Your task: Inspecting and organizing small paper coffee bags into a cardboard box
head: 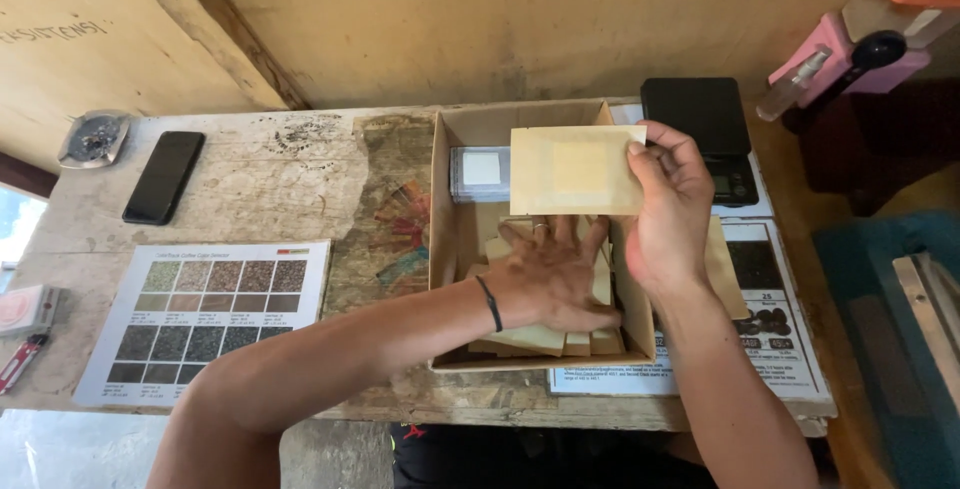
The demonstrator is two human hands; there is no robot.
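Right hand (pixel 668 211) of mine pinches a tan paper pouch (pixel 575 170) by its edge, at twelve o'clock over the cardboard box (pixel 446 149). My left hand (pixel 545 274) lies flat, fingers spread, pressing the stacked pouches (pixel 530 339) inside.

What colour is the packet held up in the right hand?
Pale tan, kraft-paper coloured: the packet in the right hand, seen in the head view.

I count one cardboard box (pixel 445 249), one phone (pixel 163 177), one black scale (pixel 703 129), two printed charts (pixel 205 319), one ashtray (pixel 93 138) far left.
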